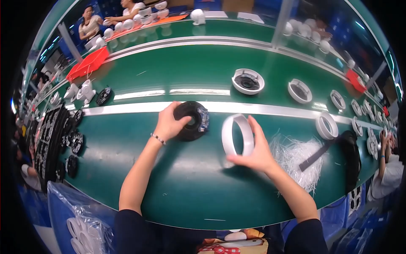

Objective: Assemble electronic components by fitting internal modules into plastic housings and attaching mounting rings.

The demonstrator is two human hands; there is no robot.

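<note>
Gripped at its left side by my left hand (169, 123) is a black round disc part (188, 134) with a hole in its middle and a small circuit board (203, 120) on its right edge. My right hand (257, 150) is closed around the right side of a white plastic ring (229, 136), thumb below and fingers along the far rim. The ring is tilted on edge, so I see through it. Both parts are held above the green bench (190, 182), side by side with a gap between them.
A heap of clear thin strips (298, 158) with a dark grey strap (317, 154) lies right of my right hand. Another white ring (326, 125) stands behind it. Stacked black parts (50, 144) fill the left side. White housings (248, 81) sit on the far green surface. Other people work nearby.
</note>
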